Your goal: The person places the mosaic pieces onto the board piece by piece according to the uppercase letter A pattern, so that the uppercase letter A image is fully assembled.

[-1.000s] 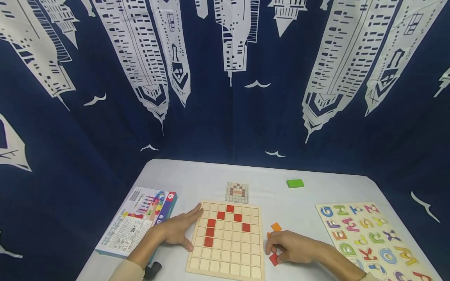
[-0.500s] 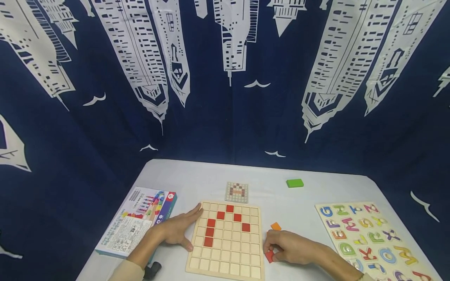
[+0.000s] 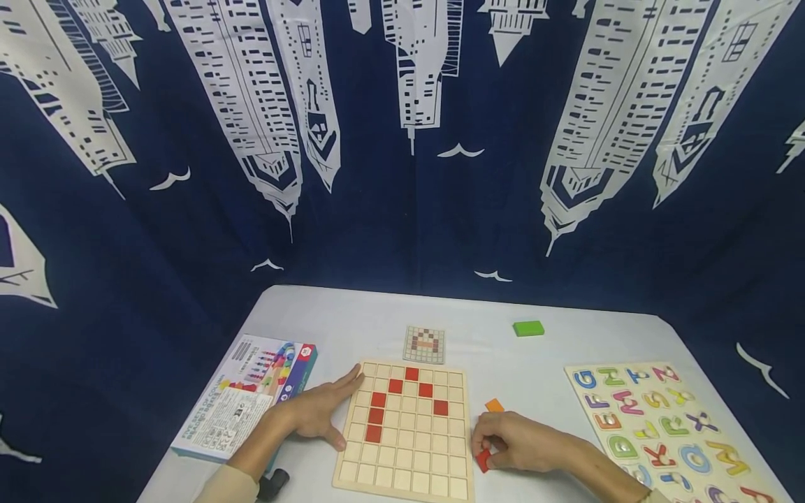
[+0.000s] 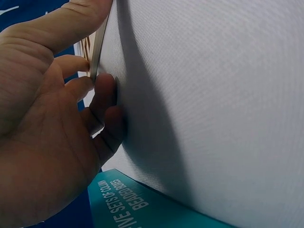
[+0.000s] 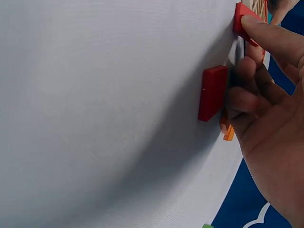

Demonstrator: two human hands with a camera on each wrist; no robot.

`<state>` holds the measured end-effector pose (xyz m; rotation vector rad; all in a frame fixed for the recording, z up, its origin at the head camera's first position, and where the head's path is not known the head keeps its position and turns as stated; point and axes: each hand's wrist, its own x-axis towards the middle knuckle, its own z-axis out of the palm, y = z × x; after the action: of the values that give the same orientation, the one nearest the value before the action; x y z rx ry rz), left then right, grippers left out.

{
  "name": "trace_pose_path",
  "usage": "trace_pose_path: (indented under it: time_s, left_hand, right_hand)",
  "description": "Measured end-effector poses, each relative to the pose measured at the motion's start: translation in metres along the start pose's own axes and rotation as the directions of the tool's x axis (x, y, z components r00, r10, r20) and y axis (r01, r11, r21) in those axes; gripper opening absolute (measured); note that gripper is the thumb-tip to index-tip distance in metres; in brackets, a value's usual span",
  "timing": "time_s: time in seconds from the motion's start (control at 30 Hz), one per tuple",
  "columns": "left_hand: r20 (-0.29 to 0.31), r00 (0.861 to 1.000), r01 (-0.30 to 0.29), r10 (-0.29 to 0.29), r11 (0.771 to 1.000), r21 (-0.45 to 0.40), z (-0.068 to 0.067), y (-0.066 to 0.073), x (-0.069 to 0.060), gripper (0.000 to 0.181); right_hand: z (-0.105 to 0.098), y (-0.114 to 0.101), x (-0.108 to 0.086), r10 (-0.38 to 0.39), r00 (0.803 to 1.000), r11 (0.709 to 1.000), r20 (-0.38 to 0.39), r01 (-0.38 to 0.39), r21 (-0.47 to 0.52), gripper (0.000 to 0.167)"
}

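A wooden grid board (image 3: 405,441) lies on the table with several red tiles (image 3: 375,416) in its cells. At its left edge rests the left hand (image 3: 317,412), fingers and thumb spread; in the left wrist view that hand (image 4: 57,109) touches the board's side. Just right of the board, the right hand (image 3: 518,442) pinches a red tile (image 3: 483,460). The right wrist view shows this tile (image 5: 241,23) between thumb and finger of the hand (image 5: 275,114), with another red tile (image 5: 213,93) under the curled fingers. Orange tiles (image 3: 495,405) are partly hidden behind the hand.
A small pattern card (image 3: 424,344) lies behind the board, a green block (image 3: 528,328) at the back right. The letter board (image 3: 682,426) is on the right. A box (image 3: 235,398) and a black object (image 3: 273,483) are on the left.
The right hand has moved slightly left toward the board's right edge, with the red tile in its fingertips. The left hand has stayed in place.
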<state>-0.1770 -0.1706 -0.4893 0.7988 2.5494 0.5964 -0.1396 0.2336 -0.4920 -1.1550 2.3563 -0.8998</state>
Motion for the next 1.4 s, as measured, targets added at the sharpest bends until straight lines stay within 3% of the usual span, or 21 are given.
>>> trace_pose_path:
  time_s: [0.23,0.6,0.8,1.1,1.4]
  left_hand:
    - [0.000,1.000,0.011,-0.011,1.000,0.017,0.001,-0.001,0.001,0.120]
    - [0.000,1.000,0.009,-0.009,1.000,0.012,-0.002,0.002,0.000,0.120]
    - [0.000,1.000,0.009,-0.009,1.000,0.012,-0.001,0.002,-0.001,0.119]
    - [-0.004,1.000,0.002,-0.002,1.000,0.015,-0.001,0.001,-0.001,0.119]
    - [-0.006,1.000,-0.002,0.002,1.000,0.014,-0.002,0.003,-0.001,0.119]
  right_hand:
    - [-0.005,0.001,-0.001,0.026,0.999,0.992,0.032,-0.030,0.121,0.019]
    - [-0.007,0.008,-0.002,0.111,0.991,0.939,0.074,-0.129,0.320,0.010]
    - [-0.008,0.007,0.000,0.104,0.991,0.920,0.086,-0.128,0.370,0.011]
    - [-0.006,0.005,0.010,0.116,0.992,0.916,0.050,-0.126,0.382,0.010]
    - [-0.002,0.004,0.018,0.100,0.995,0.890,0.030,-0.103,0.443,0.015]
